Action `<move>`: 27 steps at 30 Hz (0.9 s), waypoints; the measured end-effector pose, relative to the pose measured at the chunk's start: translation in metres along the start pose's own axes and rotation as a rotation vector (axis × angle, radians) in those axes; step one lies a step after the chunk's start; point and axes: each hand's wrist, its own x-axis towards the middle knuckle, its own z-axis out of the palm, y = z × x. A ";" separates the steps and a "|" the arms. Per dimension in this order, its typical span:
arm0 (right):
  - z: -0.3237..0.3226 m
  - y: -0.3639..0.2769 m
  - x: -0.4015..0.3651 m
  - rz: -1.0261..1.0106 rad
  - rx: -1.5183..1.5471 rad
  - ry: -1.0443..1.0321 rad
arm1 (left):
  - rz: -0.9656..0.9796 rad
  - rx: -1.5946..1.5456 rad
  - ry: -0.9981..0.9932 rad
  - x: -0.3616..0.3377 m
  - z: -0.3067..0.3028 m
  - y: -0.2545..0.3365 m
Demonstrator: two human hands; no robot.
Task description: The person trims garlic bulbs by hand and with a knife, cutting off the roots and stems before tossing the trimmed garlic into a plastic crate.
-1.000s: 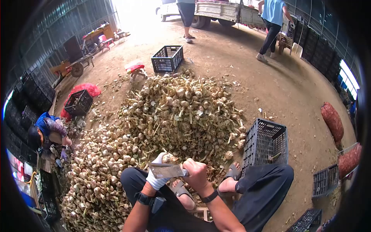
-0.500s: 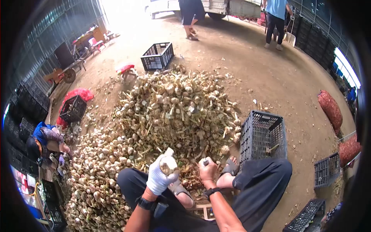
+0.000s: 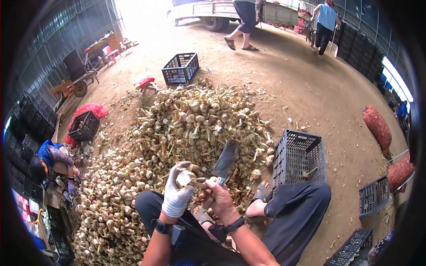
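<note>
Since half a second ago the right hand [image 3: 222, 201] has come across to meet the left hand [image 3: 175, 197], and the knife [image 3: 225, 160], then hardly visible, now shows its blade plainly. A second ago that blade lay crosswise over the gloved hand with its end to the left; now it has swung round to point forward, away from the person. In the background, the walking person [image 3: 245, 24] has shifted rightward.

The knife's long axis runs from the right hand outward, leaning a little to the right, its broad end farthest from the body and in line with the near part of the garlic pile [image 3: 199, 117]. The bare right hand is closed round the handle, the fingers reaching toward the other hand.

The left hand, in a pale glove, is curled closed about a garlic bulb [image 3: 185, 178] in front of the person's knees; the bulb's pale side shows between the fingers. Which way its stem points cannot be told, as the fingers cover much of it. Whether the right fingertips press on the bulb is also unclear.

Beside the right knee stands a black crate [image 3: 277, 170], its length running away from the person, with a stalk [image 3: 312, 171] lying aslant inside.
</note>
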 end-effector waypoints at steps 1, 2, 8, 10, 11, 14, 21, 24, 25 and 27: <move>0.002 -0.008 -0.001 -0.057 -0.034 -0.051 | 0.019 0.134 0.083 0.000 0.002 0.009; 0.004 -0.015 -0.003 -0.101 -0.067 -0.011 | 0.214 0.517 0.015 0.003 -0.010 0.009; 0.015 -0.025 -0.002 -0.346 -0.447 0.059 | 0.453 1.332 -0.117 -0.006 -0.027 -0.002; 0.026 -0.029 -0.005 -0.418 -0.609 0.079 | 0.413 1.310 -0.100 -0.008 -0.031 -0.003; 0.030 -0.030 -0.009 -0.417 -0.611 0.076 | 0.377 1.286 -0.084 -0.009 -0.032 -0.003; 0.021 -0.024 -0.007 -0.637 -0.929 0.078 | 0.177 1.061 0.022 -0.008 -0.045 -0.008; 0.024 -0.015 -0.013 -0.843 -1.370 -0.020 | -0.101 0.743 0.058 -0.009 -0.049 -0.005; -0.034 0.019 0.003 -0.786 -1.474 0.039 | -0.210 0.566 0.050 -0.012 -0.047 -0.002; -0.064 0.035 0.011 -0.774 -1.565 0.065 | -0.294 0.502 0.109 -0.010 -0.046 0.005; -0.118 0.067 0.007 -0.425 -1.351 0.250 | -0.337 0.370 0.171 -0.007 -0.055 0.005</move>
